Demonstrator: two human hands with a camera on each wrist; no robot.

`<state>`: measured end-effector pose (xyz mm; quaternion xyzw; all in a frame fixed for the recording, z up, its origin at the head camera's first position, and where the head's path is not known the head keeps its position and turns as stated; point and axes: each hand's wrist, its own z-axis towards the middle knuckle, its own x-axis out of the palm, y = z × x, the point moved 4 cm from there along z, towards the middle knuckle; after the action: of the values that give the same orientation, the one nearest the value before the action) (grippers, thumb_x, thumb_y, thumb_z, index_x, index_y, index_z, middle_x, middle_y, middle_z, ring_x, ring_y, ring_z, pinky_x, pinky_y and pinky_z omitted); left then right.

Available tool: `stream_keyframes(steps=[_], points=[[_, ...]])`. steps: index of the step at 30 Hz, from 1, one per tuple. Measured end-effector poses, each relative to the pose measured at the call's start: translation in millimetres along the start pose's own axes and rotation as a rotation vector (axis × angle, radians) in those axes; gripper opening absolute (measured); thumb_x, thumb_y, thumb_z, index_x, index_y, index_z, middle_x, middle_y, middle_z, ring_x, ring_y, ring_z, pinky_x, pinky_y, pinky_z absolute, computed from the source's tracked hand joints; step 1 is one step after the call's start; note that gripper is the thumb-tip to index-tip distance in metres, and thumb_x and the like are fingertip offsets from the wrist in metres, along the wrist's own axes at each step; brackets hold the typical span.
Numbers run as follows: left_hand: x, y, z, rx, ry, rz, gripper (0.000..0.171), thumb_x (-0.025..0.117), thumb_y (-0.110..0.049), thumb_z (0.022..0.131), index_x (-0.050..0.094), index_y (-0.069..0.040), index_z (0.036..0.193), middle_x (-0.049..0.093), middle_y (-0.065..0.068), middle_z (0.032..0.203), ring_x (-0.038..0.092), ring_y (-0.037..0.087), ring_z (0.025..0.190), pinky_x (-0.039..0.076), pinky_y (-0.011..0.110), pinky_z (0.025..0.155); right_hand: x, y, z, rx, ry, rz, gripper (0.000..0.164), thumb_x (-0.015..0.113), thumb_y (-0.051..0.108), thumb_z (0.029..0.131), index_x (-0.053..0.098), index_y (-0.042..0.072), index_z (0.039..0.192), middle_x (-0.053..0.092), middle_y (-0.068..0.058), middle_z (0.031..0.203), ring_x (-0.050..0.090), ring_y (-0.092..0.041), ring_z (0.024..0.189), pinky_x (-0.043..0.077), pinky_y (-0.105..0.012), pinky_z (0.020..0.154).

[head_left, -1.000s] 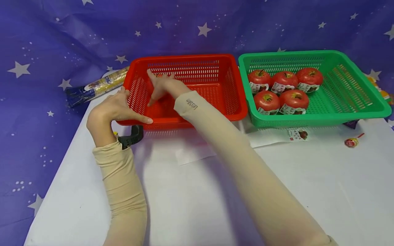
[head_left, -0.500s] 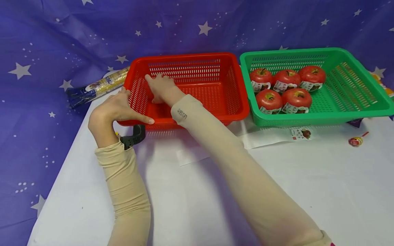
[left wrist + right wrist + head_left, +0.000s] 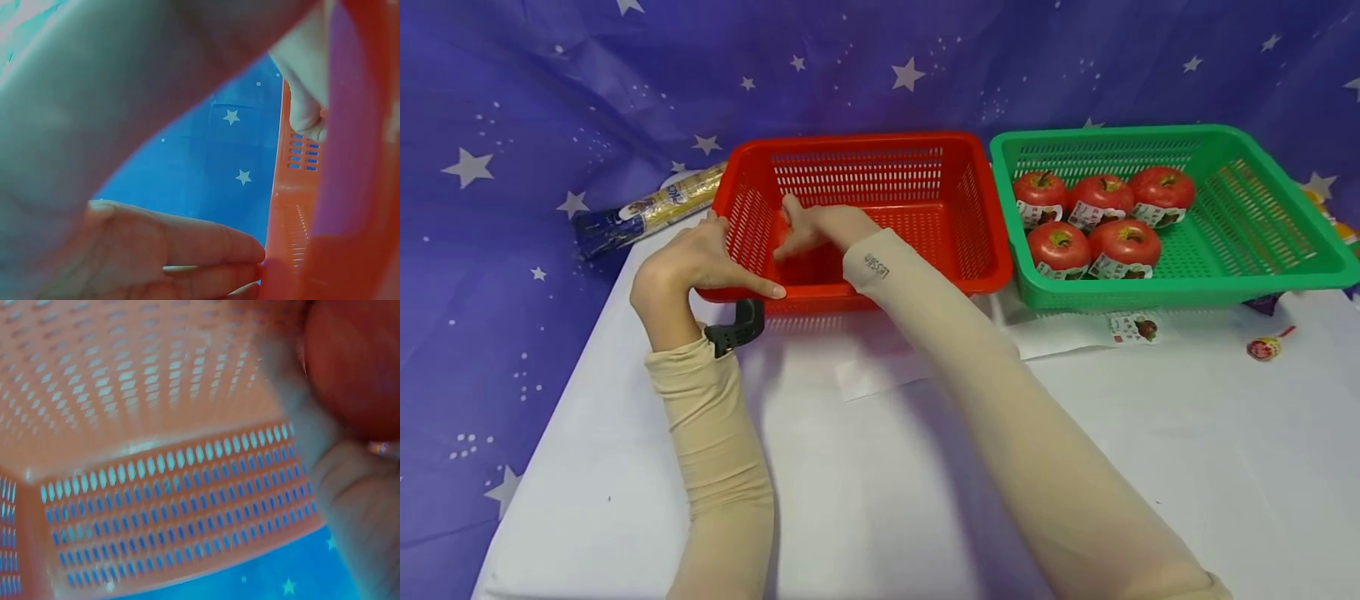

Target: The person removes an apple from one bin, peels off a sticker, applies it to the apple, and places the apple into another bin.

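My left hand [image 3: 700, 262] rests against the left end of the red basket [image 3: 865, 142], its thumb laid along the near rim. In the left wrist view its straight fingers [image 3: 212, 244] touch the basket's side. Down inside the left part of that basket is my right hand [image 3: 812, 229]. In the right wrist view its fingers curve round a smooth red apple [image 3: 359, 369]. The hand hides most of this apple from the head view.
Beside it stands a green basket [image 3: 1150, 289] with several labelled red apples [image 3: 1124, 242]. A blue and yellow packet [image 3: 655, 208] lies behind on the left. A paper strip [image 3: 1067, 333] and a lollipop [image 3: 1264, 348] lie in front of the green basket.
My right hand has gone down into the red basket, closed round the apple and turned, shifting slightly right. My left hand keeps its place on the basket; the head view has shifted a little.
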<state>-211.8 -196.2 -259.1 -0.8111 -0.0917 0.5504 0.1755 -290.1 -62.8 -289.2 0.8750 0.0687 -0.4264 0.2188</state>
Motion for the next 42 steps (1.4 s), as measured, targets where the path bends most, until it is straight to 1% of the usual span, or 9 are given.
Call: stream_keyframes(steps=[3, 6, 9, 12, 17, 24, 28, 33, 42], points=[[2.9, -0.1, 0.3, 0.001, -0.010, -0.012, 0.112, 0.078, -0.062, 0.065, 0.030, 0.008, 0.137, 0.044, 0.024, 0.125, 0.046, 0.039, 0.111, 0.044, 0.057, 0.094, 2.6, -4.9, -10.5, -0.021, 0.057, -0.064, 0.086, 0.055, 0.048, 0.092, 0.001, 0.020, 0.152, 0.029, 0.005, 0.155, 0.024, -0.013, 0.143, 0.022, -0.035, 0.117], [5.7, 2.4, 0.4, -0.010, 0.002, -0.011, 0.118, 0.078, -0.064, 0.064, 0.025, 0.009, 0.141, 0.042, 0.026, 0.128, 0.044, 0.041, 0.114, 0.043, 0.058, 0.095, 2.5, -10.1, -19.7, -0.045, 0.086, -0.210, 0.071, 0.057, 0.048, 0.090, 0.023, 0.023, 0.147, 0.044, 0.004, 0.139, 0.036, -0.016, 0.131, 0.032, -0.036, 0.110], [8.9, 4.8, 1.2, -0.010, 0.011, -0.028, 0.123, 0.078, -0.064, 0.065, 0.019, 0.009, 0.144, 0.042, 0.027, 0.130, 0.043, 0.042, 0.116, 0.041, 0.060, 0.097, 0.0, -14.8, -30.5, -0.136, 0.056, -0.296, 0.063, 0.059, 0.050, 0.087, 0.038, 0.023, 0.140, 0.047, 0.001, 0.132, 0.044, -0.018, 0.119, 0.041, -0.035, 0.099], [11.1, 6.0, 2.2, 0.004, 0.009, -0.044, 0.117, 0.078, -0.063, 0.066, 0.024, 0.007, 0.141, 0.047, 0.024, 0.126, 0.047, 0.039, 0.112, 0.044, 0.056, 0.094, -9.2, -18.4, -52.8, -0.244, -0.049, -0.269, 0.060, 0.062, 0.050, 0.083, 0.046, 0.024, 0.135, 0.051, -0.002, 0.128, 0.048, -0.019, 0.111, 0.048, -0.034, 0.091], [7.9, 7.6, 2.5, 0.032, -0.018, -0.058, 0.104, 0.078, -0.063, 0.066, 0.035, 0.003, 0.134, 0.053, 0.020, 0.120, 0.052, 0.034, 0.105, 0.049, 0.049, 0.085, -24.4, -22.1, -120.1, -0.404, -0.256, -0.133, 0.061, 0.065, 0.052, 0.081, 0.047, 0.031, 0.136, 0.057, 0.002, 0.123, 0.049, -0.018, 0.110, 0.050, -0.032, 0.086], [6.0, 9.8, 4.6, 0.035, -0.006, -0.090, 0.105, 0.079, -0.058, 0.069, 0.029, 0.003, 0.138, 0.047, 0.024, 0.128, 0.047, 0.038, 0.110, 0.048, 0.052, 0.087, 2.8, -45.6, -197.7, -0.537, -0.404, -0.024, 0.056, 0.068, 0.049, 0.081, 0.049, 0.027, 0.130, 0.062, 0.002, 0.111, 0.059, -0.014, 0.096, 0.053, -0.030, 0.076], [3.9, 11.6, 2.3, 0.033, -0.014, -0.064, 0.103, 0.078, -0.059, 0.069, 0.031, 0.005, 0.135, 0.047, 0.024, 0.125, 0.047, 0.038, 0.107, 0.049, 0.050, 0.083, 32.9, -67.8, -220.7, -0.542, -0.446, 0.018, 0.056, 0.071, 0.046, 0.079, 0.051, 0.028, 0.129, 0.062, 0.003, 0.112, 0.060, -0.012, 0.095, 0.054, -0.028, 0.075], [-0.6, 15.9, -3.3, 0.032, -0.047, -0.043, 0.101, 0.077, -0.061, 0.069, 0.034, 0.007, 0.131, 0.049, 0.023, 0.120, 0.049, 0.036, 0.104, 0.047, 0.046, 0.079, 76.5, -97.2, -223.5, -0.493, -0.437, 0.079, 0.060, 0.074, 0.045, 0.078, 0.052, 0.026, 0.130, 0.063, 0.003, 0.112, 0.061, -0.012, 0.096, 0.054, -0.029, 0.075], [0.7, 13.5, -5.6, 0.038, -0.044, -0.053, 0.099, 0.076, -0.060, 0.071, 0.033, 0.006, 0.132, 0.049, 0.023, 0.121, 0.048, 0.036, 0.106, 0.047, 0.045, 0.080, 135.5, -142.1, -211.6, -0.242, -0.375, 0.089, 0.065, 0.075, 0.051, 0.074, 0.048, 0.019, 0.123, 0.064, 0.000, 0.101, 0.061, -0.013, 0.091, 0.052, -0.029, 0.075]])
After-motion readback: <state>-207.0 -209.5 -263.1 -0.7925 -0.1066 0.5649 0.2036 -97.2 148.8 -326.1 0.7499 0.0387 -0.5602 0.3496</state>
